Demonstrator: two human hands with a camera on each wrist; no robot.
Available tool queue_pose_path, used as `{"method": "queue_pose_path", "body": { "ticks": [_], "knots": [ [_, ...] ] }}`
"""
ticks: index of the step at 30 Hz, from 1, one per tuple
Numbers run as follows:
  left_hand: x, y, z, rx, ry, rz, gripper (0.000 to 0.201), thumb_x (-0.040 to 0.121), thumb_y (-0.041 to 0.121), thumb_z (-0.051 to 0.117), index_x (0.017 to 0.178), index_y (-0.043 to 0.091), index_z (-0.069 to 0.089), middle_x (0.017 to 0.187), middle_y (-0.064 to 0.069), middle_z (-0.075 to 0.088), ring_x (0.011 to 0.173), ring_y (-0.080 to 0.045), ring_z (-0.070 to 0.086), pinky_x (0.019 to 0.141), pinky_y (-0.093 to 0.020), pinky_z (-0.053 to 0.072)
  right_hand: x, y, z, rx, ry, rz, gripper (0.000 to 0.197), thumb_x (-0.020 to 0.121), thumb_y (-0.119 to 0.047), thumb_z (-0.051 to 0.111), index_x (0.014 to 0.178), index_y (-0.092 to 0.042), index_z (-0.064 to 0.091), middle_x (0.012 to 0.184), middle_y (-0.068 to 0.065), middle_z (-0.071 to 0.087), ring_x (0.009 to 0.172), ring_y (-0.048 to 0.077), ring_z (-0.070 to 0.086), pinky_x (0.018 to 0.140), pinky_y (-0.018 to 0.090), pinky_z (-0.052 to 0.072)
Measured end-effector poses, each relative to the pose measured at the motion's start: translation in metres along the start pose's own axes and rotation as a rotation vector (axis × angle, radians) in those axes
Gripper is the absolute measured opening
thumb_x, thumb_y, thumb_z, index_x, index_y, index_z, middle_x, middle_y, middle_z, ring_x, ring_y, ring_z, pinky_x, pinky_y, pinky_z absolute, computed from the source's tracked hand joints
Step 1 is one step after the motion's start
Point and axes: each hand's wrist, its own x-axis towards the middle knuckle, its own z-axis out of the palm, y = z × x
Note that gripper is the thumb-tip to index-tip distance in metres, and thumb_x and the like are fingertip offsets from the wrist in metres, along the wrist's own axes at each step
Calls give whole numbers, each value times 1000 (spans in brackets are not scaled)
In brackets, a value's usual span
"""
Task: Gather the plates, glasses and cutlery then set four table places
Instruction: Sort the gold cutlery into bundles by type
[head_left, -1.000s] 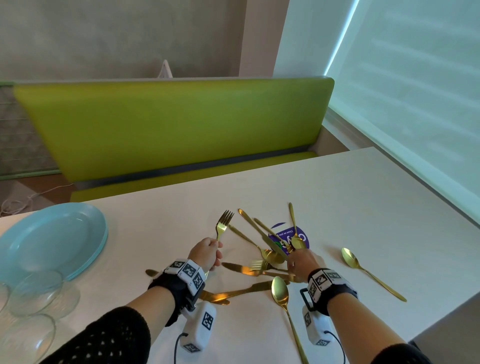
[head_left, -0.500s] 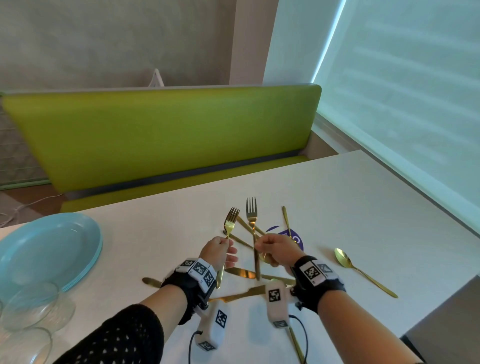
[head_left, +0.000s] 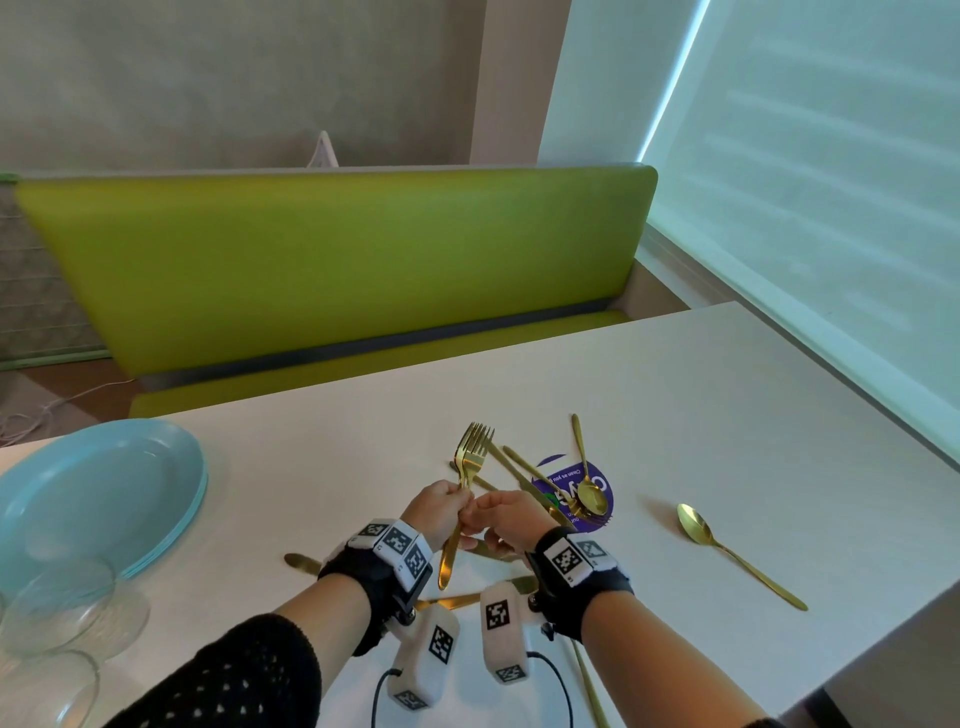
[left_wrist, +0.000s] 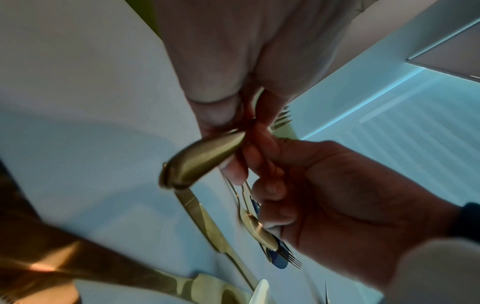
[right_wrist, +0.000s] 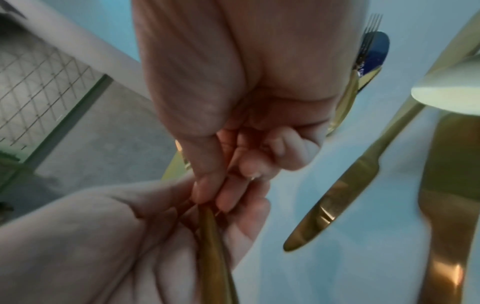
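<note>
Your left hand (head_left: 439, 512) has its fingers (left_wrist: 215, 111) curled round the slim gold metal forks (head_left: 470, 467), two of them stacked by the look of the doubled tines, held above the white bench (head_left: 727, 415) with the tines toward 12 o'clock and the handle ends hanging back toward 6, almost at your wrist. Your right hand (head_left: 506, 514) sits tight against the left at its 3 o'clock side, its fingers (right_wrist: 228, 195) pinching the same handles just below the left's grip; from the wrist views both hands touch the shafts, so I judge this as the handing-over or squaring-up of the pair. The long axis of the forks runs nearly straight away from you, tilted slightly to 1 o'clock. The rest of the gold cutlery lies on the bench: a crossed heap of knives and a spoon (head_left: 592, 493) over a round purple sticker (head_left: 605, 514) at about 2 o'clock from your hands, a lone gold spoon (head_left: 727, 551) well apart at 3 o'clock with its bowl toward 11 and handle toward 5, and more gold knives (right_wrist: 335, 197) beneath and behind your wrists. Your right hand is the nearer to all of that, so it would be the one to free for the next pick. The stacked pale blue round plates (head_left: 171, 467) and the clear glass bowls (head_left: 67, 603) wait at 9 o'clock, nearer your left.
</note>
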Motion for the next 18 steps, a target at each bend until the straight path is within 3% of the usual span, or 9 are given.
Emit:
{"method": "queue_pose_path", "body": {
  "ticks": [3,6,9,12,15,18],
  "knots": [
    [6,-2,2,-19,-9,-34,22,99,16,40,80,9,49,79,-11,57,67,-22,61,64,-34,56,7,-1,-1,-120,28,-29,18,87,-16,65,70,-17,59,61,0,55,36,5,43,37,16,33],
    [12,-1,1,-2,11,-33,20,99,15,39,84,8,50,76,-10,59,65,-20,62,53,-28,56,15,-2,-4,-220,29,-70,16,85,-23,68,70,-20,62,63,-3,58,48,6,45,45,18,36],
    [16,1,-2,-2,67,-20,18,100,14,35,88,7,48,76,-9,60,62,-19,59,53,-27,50,19,-8,-16,-314,46,-104,15,85,-30,67,71,-25,63,69,-8,62,53,5,48,46,15,37],
    [18,4,-9,18,150,22,21,99,11,33,84,9,48,71,-8,56,55,-16,48,48,-24,38,28,-14,-45,-518,241,-86,10,85,-28,64,81,-20,68,83,-5,66,71,9,58,57,17,45],
    [18,4,-20,21,180,59,22,99,12,34,86,8,52,66,-6,53,53,-15,42,48,-23,32,41,-11,-73,-852,402,33,25,90,-26,55,104,-10,68,103,5,69,92,20,66,76,27,55],
    [19,3,-29,-16,198,55,26,99,13,33,83,10,54,64,-5,51,52,-14,39,47,-23,30,51,-2,-84,-967,442,113,26,91,-28,55,104,-9,67,103,7,70,90,22,66,69,28,51]
  ]
}}
